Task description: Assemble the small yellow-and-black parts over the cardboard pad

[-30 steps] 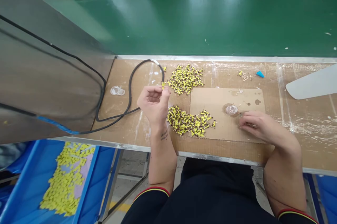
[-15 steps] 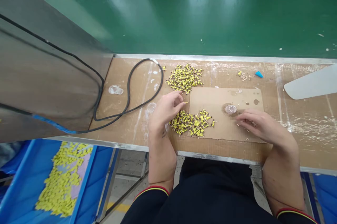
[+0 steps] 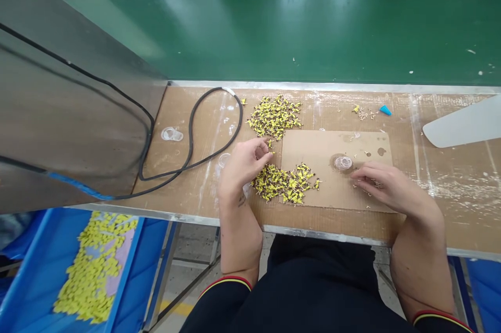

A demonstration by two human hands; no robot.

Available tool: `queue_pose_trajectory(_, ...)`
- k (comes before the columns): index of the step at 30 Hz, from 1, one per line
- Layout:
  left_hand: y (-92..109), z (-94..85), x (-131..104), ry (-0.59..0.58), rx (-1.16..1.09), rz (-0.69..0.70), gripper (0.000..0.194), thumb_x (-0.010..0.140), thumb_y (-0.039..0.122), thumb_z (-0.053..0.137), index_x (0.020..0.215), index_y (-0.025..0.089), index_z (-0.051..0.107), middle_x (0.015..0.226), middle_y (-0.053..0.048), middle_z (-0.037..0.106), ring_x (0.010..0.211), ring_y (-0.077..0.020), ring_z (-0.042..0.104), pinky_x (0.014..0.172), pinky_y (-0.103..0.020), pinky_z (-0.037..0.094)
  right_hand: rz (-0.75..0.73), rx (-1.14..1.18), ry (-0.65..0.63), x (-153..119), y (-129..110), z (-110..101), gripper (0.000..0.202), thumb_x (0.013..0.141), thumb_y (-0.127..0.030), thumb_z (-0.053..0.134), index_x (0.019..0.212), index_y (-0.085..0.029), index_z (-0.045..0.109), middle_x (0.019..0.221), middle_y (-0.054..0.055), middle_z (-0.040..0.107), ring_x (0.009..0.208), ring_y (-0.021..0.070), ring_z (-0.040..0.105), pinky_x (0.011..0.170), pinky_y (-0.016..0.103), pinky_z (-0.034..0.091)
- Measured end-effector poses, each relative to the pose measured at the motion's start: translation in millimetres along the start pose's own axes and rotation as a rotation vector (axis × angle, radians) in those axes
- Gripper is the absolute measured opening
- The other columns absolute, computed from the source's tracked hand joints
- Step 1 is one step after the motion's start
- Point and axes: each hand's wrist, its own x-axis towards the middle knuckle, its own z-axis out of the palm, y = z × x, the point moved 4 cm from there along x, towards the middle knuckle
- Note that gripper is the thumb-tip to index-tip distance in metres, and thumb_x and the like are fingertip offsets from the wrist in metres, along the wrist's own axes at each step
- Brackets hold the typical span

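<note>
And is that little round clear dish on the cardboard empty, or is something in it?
I can't tell: the clear dish has shiny, whitish glints inside, too small to make out.

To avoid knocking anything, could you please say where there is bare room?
Cardboard between lower yellow pile and clear dish; table just right of upper pile. Crowded: around left hand, beside both piles; around right hand, over white bits.

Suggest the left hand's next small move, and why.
Probably ease the left hand slightly toward the near yellow-and-dark pile and pinch one loose piece at its edge. Its fingertips are right beside that pile, so the reach looks short. The right hand is by the small clear dish, out of the way. Whether the left fingers hold a piece, I can't tell.
</note>
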Motion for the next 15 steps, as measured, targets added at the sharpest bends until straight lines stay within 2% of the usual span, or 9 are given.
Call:
queue_pose_trajectory(5,0.2,-2.2,-1.0,0.037,0.037,0.008,0.01,0.083,0.022,0.066,0.074,0.021,0.062,0.081,-0.002,0.074,0.067,-0.0164,0.066,0.064,-0.029,0.048,0.008,0.01,-0.001,0.4,-0.8,-1.0,0.023,0.101,-0.031,0.052,0.095,-0.024,0.073,0.093,0.007,0.078,0.082,0.0223,0.074,0.071,0.035,0.059)
queue_pose_trajectory(9,-2.1,-2.8,-1.3,0.02,0.052,0.006,0.008,0.083,0.022,0.067,0.076,0.021,0.062,0.074,-0.001,0.07,0.068,-0.0164,0.064,0.065,-0.029,0.048,0.014,0.009,-0.001,0.3,-0.4,-0.8,0.022,0.101,-0.031,0.052,0.095,-0.024,0.073,0.094,0.007,0.079,0.083,0.0225,0.074,0.072,0.035,0.06)
queue_pose_trajectory(13,-5.4,-7.8,-1.0,0.114,0.065,0.001,0.009,0.083,0.023,0.066,0.075,0.021,0.061,0.082,-0.003,0.071,0.078,-0.0186,0.066,0.072,-0.031,0.051,0.015,0.003,0.003,-0.4,1.1,0.8,0.023,0.101,-0.032,0.051,0.096,-0.023,0.072,0.094,0.007,0.078,0.083,0.0225,0.074,0.071,0.035,0.059)
queue_pose_trajectory(15,-6.9,-7.3,0.1,0.132,0.015,-0.023,0.01,0.085,0.025,0.064,0.078,0.021,0.058,0.08,-0.002,0.068,0.074,-0.0173,0.064,0.071,-0.03,0.05,0.009,0.0,0.001,-0.7,1.4,1.6,0.023,0.102,-0.031,0.051,0.096,-0.023,0.072,0.093,0.007,0.078,0.083,0.0227,0.074,0.071,0.035,0.059)
